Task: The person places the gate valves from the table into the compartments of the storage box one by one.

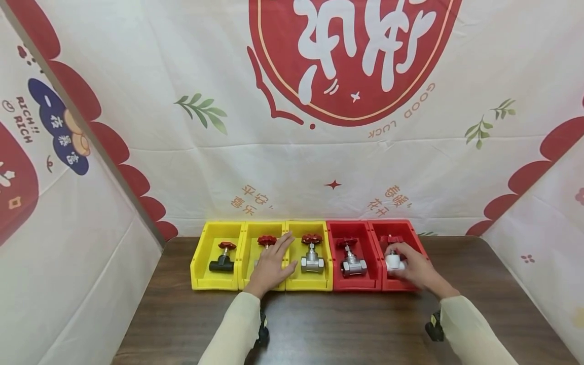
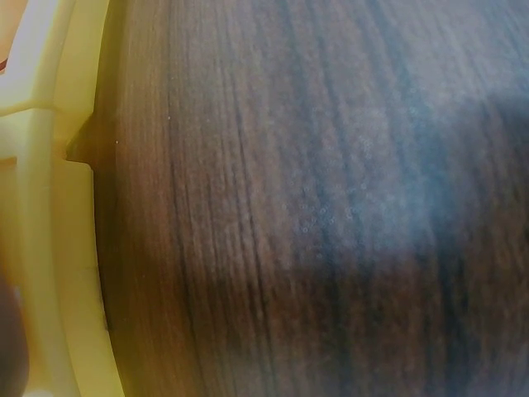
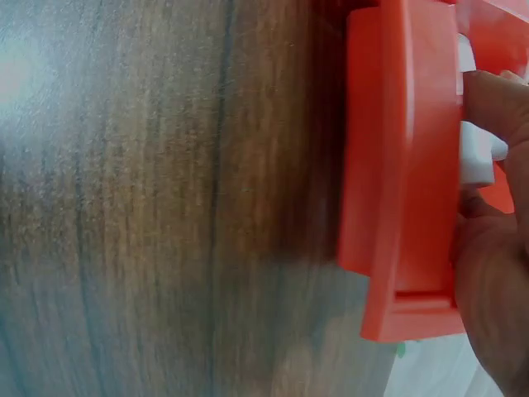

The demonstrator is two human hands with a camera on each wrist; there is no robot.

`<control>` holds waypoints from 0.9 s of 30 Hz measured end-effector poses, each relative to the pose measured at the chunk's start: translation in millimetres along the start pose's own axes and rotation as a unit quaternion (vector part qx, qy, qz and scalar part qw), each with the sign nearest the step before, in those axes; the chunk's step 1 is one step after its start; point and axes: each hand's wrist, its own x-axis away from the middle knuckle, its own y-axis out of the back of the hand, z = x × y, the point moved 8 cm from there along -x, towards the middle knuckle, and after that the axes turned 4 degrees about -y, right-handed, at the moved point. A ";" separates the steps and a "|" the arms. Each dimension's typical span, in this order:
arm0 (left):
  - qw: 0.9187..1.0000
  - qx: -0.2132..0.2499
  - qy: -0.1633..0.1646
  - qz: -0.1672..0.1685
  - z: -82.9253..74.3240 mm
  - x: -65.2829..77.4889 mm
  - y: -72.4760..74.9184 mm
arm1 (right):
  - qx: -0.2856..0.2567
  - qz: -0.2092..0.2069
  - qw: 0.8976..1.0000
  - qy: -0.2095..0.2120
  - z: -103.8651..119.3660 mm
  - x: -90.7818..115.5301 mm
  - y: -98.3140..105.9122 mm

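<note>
In the head view, my right hand [image 1: 416,267] reaches into the rightmost red bin [image 1: 393,285] and grips a white valve [image 1: 393,261] with a red handwheel. The right wrist view shows the thumb and fingers about the white valve body [image 3: 475,155], behind the bin's front wall. My left hand [image 1: 272,266] lies with fingers extended over the divider between the middle yellow bin [image 1: 310,286] and the yellow bin to its left. Under it, a valve with a red handwheel [image 1: 266,241] is partly hidden. A silver valve [image 1: 312,262] sits just right of that hand.
A black valve [image 1: 222,263] lies in the leftmost yellow bin [image 1: 201,283]. The other red bin [image 1: 356,286] holds a silver valve [image 1: 353,266]. The bins form a row on a dark wooden table [image 1: 337,324], against a printed cloth backdrop [image 1: 292,172].
</note>
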 end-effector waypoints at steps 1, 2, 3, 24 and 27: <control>1.000 0.001 0.000 -0.001 -0.1 -0.1 0.1 | 0.003 0.004 1.000 -0.006 -1.6 -1.2 -1.5; 1.000 0.002 -0.001 -0.002 -0.2 -0.2 0.2 | 0.007 0.009 1.000 -0.007 -2.6 -2.4 -3.2; 1.000 0.001 0.000 -0.002 -0.2 -0.3 -0.2 | 0.012 0.013 1.000 -0.009 -3.6 -3.3 -4.6; 1.000 -0.007 -0.007 0.000 -0.9 -1.3 -2.2 | 0.026 0.066 0.996 -0.047 -11.1 -12.1 -13.4; 1.000 -0.007 -0.001 0.001 -1.2 -0.9 -2.0 | 0.003 0.091 0.993 -0.069 -14.0 -14.3 -14.0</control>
